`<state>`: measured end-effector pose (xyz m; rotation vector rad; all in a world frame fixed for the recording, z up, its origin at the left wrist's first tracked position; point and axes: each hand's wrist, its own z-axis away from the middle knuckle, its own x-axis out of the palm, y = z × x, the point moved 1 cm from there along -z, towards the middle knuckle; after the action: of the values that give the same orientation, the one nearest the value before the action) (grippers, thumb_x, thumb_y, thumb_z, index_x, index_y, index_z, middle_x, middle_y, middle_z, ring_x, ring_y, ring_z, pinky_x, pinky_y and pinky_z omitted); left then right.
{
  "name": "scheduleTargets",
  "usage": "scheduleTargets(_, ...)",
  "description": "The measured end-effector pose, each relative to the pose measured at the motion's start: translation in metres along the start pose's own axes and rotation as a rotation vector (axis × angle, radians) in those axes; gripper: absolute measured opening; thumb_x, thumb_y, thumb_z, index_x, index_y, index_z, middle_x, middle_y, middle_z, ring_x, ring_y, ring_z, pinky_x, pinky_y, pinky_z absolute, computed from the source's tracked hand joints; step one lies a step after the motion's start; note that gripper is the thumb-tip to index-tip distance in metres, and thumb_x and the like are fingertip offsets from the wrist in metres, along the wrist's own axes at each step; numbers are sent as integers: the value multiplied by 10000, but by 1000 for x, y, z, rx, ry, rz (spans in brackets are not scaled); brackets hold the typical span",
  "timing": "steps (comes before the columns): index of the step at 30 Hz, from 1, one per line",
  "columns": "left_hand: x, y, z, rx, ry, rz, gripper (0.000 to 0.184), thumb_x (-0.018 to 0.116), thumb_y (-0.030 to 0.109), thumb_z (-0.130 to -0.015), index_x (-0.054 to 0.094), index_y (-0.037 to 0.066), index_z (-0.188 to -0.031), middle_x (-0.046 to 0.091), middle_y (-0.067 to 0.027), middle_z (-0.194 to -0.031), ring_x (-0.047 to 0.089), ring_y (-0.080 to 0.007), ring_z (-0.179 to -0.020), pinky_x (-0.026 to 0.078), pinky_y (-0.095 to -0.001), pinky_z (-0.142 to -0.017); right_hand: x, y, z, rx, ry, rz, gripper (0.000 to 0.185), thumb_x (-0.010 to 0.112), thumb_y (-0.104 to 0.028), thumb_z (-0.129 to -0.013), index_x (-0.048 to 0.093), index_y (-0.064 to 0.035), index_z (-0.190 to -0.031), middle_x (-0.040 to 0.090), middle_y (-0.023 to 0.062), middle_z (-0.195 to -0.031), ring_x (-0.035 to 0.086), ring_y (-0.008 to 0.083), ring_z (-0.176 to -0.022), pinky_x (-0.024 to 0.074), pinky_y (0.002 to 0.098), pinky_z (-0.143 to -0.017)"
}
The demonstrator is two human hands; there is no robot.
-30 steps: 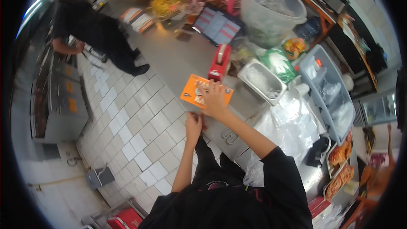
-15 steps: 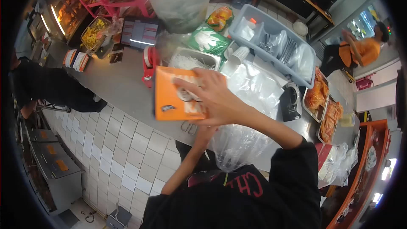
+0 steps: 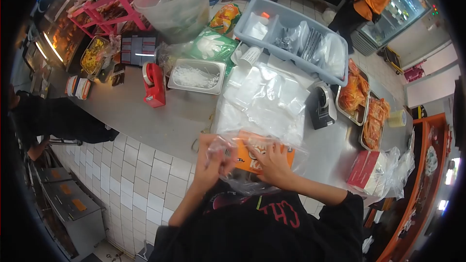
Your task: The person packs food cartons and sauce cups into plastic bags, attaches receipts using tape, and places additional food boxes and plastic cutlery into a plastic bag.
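A steel counter (image 3: 182,119) spans the work area. The right hand's (image 3: 277,169) fingers spread over the orange box (image 3: 247,154); the left hand's (image 3: 210,160) fingers pinch the clear bag (image 3: 242,178). The box, previously raised beside the tape dispenser (image 3: 154,86), now sits at the bag, bringing both together.

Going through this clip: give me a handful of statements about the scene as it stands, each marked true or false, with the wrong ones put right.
1. The right hand rests on the orange box. True.
2. The left hand holds the red tape dispenser. False: the red tape dispenser stands on the counter; the left hand holds the clear bag.
3. The blue bin is divided into compartments. True.
4. The metal tub is empty. False: the metal tub holds thin white pieces.
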<state>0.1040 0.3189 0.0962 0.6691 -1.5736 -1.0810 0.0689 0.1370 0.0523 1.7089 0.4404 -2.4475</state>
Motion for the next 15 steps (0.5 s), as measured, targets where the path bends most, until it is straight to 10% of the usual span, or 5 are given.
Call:
scheduleTargets(9,40,41,-46,115,114,-184,281,356,230,-954,255,73,-1165,465,-137,-1123,351,-44,-433,279,-176,-395,-10,10,8,173,-9,-322,851,626,-445,-732,138,-261,-1405,448,226,-1106,472,362,-1001,406,450,-794)
scheduleTargets(11,35,49,-47,76,110,-114,283,346,231,-956,256,64,-1166,465,-138,-1126,346,-44,-431,273,-169,-394,-10,31,31,55,10,-172,640,553,-463,-796,343,-203,-1342,435,207,-1166,481,375,-1008,419,461,-783)
scheduleTargets(12,35,53,-52,63,97,-138,287,342,242,-957,261,63,-1167,469,-139,-1122,341,-43,-430,266,-161,-394,-44,48,51,-316,-29,-147,439,464,-450,-860,596,-87,-1068,526,168,-1068,528,355,-942,427,448,-778)
scheduleTargets(13,35,57,-55,57,85,-162,291,338,252,-958,266,63,-1168,473,-141,-1117,336,-41,-429,260,-154,-394,-100,56,60,1,-829,-184,494,396,-425,-899,623,-11,-756,592,129,-871,560,310,-839,430,429,-783)
scheduleTargets(15,35,68,-61,38,59,-165,292,360,253,-953,286,60,-1161,497,-134,-1080,337,-42,-427,257,-155,-392,-177,68,99,-108,-502,-214,371,480,-339,-875,571,-15,-720,557,108,-710,554,264,-769,428,382,-796)
